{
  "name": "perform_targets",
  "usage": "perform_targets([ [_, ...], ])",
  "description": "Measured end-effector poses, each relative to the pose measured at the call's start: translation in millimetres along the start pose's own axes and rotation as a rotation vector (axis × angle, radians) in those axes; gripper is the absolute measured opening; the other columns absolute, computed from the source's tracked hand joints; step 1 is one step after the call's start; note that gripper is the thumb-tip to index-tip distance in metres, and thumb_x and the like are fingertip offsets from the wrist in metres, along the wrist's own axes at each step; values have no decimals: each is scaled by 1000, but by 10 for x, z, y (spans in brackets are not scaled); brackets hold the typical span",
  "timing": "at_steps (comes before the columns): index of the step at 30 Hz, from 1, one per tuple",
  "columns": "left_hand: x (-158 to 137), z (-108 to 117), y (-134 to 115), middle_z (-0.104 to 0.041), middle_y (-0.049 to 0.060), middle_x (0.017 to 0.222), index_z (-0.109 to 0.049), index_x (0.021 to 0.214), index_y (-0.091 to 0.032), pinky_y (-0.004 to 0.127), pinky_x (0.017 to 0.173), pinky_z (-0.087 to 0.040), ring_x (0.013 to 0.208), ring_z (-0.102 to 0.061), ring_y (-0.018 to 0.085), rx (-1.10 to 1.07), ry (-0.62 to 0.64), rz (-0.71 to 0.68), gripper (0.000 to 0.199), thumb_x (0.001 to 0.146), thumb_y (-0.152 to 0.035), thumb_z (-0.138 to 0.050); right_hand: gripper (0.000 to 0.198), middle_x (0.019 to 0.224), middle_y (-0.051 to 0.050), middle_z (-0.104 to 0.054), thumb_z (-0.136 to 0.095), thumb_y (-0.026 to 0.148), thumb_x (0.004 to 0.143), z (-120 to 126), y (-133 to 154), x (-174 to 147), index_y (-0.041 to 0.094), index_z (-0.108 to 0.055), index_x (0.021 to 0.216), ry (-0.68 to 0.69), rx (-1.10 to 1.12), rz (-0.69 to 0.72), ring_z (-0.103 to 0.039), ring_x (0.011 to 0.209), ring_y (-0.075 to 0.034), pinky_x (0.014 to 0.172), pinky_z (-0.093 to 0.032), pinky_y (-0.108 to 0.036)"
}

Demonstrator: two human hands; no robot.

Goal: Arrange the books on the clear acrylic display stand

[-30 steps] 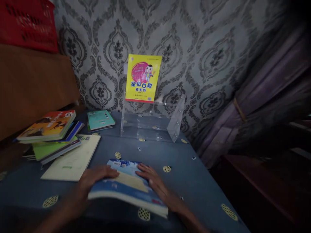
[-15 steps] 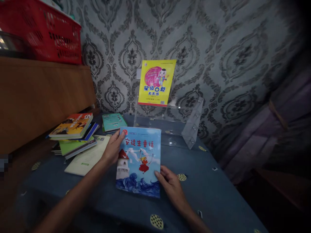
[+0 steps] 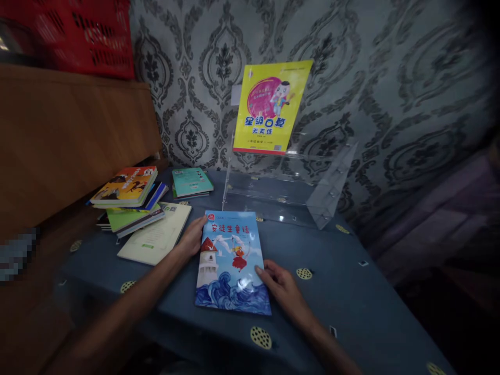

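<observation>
Storybook (image 3: 226,276) titled 安徒生童话, its blue cover showing a red-roofed tower, a figure in red and curling waves, is held face up over the near part of the worktop (image 3: 336,291). The left hand (image 3: 192,238) grips its upper left edge, fingers closed on the book; the right hand (image 3: 282,286) pinches the right edge lower down, thumb on the cover, the other fingers bent and partly hidden. Whether the storybook touches the worktop cannot be told.

Beyond it stands a clear acrylic rack (image 3: 332,182), with a yellow workbook (image 3: 261,112) titled 星级口算天天练 propped at the left of its top tier. Left of the storybook, an orange-covered book (image 3: 127,185) tops an uneven pile, with a green book (image 3: 121,216) lower down; a cream-coloured book (image 3: 156,245) lies just beside the pile, partly covered. Between pile and rack, a teal book (image 3: 192,181) tops a small stack. A red basket (image 3: 105,36) sits on a wooden cabinet (image 3: 70,120) at far left.
</observation>
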State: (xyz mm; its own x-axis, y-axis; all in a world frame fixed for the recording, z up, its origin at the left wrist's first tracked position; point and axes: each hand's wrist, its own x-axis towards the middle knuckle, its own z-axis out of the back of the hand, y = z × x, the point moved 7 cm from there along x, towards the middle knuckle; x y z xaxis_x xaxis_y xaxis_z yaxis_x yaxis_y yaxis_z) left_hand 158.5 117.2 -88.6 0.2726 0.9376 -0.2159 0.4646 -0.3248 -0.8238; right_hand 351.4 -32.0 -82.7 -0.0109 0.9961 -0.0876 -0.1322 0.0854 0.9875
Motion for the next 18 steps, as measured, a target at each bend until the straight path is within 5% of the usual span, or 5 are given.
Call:
perform_targets([
  [7, 118, 130, -2, -74, 6, 82, -66, 93, -13, 37, 90, -55, 83, -72, 22, 197, -33, -142, 24, 72, -20, -75, 48, 55, 3, -60, -65, 68, 74, -7, -48, 24, 21, -55, 71, 88, -87, -133, -56, 46, -15, 44, -42, -25],
  [10, 154, 162, -63, -73, 9, 95, -66, 103, -13, 39, 96, -51, 97, -69, 23, 454, -54, -267, 27, 77, -14, -66, 44, 50, 1, -59, -60, 62, 81, 135, -1, 31, 22, -54, 62, 64, -401, -155, -53, 40, -15, 42, -35, -26],
  [14, 77, 73, -158, -67, 11, 116, -67, 112, -15, 42, 106, -45, 113, -61, 24, 948, -10, -539, 31, 82, -12, -57, 38, 53, -3, -62, -55, 46, 88, 308, 246, 134, 23, -58, 58, -161, -928, 34, -57, 51, -18, 50, -31, -28],
  [18, -58, -49, -119, -62, 12, 124, -61, 121, -16, 43, 110, -41, 122, -56, 24, 1251, 81, -710, 35, 89, -12, -47, 29, 85, -7, -73, -44, 34, 96, 37, 465, 395, 21, -69, 93, -174, -901, 367, -66, 80, -23, 71, -47, -31],
])
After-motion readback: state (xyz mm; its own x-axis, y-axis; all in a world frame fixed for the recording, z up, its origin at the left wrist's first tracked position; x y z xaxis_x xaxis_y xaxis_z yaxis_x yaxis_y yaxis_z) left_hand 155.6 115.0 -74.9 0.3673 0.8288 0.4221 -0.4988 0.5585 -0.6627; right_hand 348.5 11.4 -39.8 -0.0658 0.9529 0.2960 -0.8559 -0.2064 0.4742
